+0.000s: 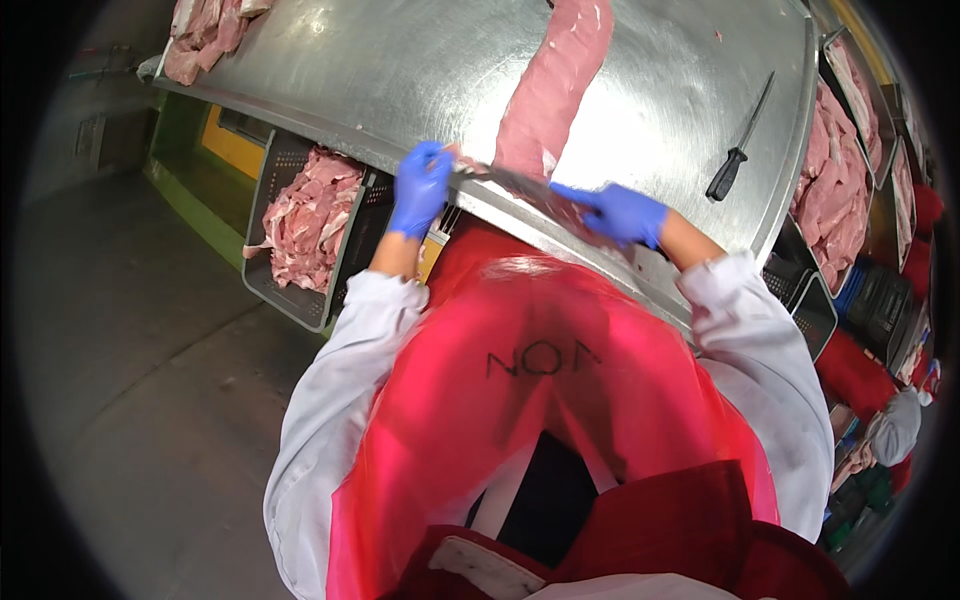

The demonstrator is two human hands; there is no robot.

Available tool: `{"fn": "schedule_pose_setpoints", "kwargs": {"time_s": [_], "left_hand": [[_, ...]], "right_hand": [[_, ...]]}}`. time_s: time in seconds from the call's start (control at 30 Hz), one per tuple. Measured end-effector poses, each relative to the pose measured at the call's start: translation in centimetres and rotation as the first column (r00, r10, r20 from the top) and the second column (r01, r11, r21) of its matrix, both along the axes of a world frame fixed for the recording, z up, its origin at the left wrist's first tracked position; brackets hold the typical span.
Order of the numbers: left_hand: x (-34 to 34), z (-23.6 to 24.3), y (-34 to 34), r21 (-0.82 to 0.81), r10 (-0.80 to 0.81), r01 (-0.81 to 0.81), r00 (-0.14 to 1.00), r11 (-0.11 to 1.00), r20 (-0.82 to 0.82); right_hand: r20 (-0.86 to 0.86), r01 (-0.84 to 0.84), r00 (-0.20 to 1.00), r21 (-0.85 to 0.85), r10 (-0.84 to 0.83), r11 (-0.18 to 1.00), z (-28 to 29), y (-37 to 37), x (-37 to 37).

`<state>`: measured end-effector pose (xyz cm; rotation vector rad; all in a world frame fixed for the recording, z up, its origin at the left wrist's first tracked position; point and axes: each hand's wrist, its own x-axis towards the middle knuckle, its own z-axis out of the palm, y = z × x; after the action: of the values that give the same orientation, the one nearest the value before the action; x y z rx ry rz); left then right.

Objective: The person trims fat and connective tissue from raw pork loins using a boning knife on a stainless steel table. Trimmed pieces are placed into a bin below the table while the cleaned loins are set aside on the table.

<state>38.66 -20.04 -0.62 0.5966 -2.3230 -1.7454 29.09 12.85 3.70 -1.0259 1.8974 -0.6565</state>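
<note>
A long pale-pink strip of boneless meat, looking like a loin (pixel 553 90), lies on the steel table (pixel 400 60), its near end close to the table's front edge. My left hand (pixel 421 190), in a blue glove, is closed at that edge, fingertips pinching a small scrap of meat (pixel 455 152). My right hand (pixel 625 214), also gloved in blue, is closed just right of the loin's near end. From it a knife blade (pixel 530 187) seems to run leftward along the edge toward my left hand; blur and the fingers hide the handle.
A thin, black-handled tool (pixel 735 158), a knife or sharpening steel, lies on the table at right. A grey crate (pixel 258 265) of meat pieces stands below the edge at left. More meat (pixel 203 40) sits at the far left corner; meat-filled crates (pixel 832 190) line the right side.
</note>
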Motion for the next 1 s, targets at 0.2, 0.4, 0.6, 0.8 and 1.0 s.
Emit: {"fn": "schedule_pose_setpoints", "kwargs": {"time_s": [0.2,0.4,0.6,0.8,1.0], "left_hand": [[11.6,1.5,-15.6,-0.602,0.061,0.128,0.957,0.788,0.283],[-3.3,2.0,0.9,-0.734,-0.098,0.433,0.886,0.523,0.453],[-13.2,-0.7,13.4,-0.686,-0.017,0.373,0.884,0.625,0.466],[-18.9,-3.2,6.1,-0.679,0.059,0.229,0.926,0.697,0.373],[-18.5,-5.8,-3.0,0.27,-0.308,0.297,0.951,0.916,-0.001]], "right_hand": [[-0.088,0.182,0.975,-0.22,-0.205,0.958,0.2,4.5,-4.5],[-0.453,0.343,0.738,-0.387,-0.5,0.856,-3.5,-4.6,-18.4],[-0.365,0.356,0.893,0.222,-0.261,0.908,-2.5,-2.6,-14.3],[-0.183,0.38,0.923,0.302,-0.338,0.874,0.4,2.3,-4.6],[-0.115,0.575,0.809,-0.048,-0.576,0.817,-2.0,10.9,4.8]]}}
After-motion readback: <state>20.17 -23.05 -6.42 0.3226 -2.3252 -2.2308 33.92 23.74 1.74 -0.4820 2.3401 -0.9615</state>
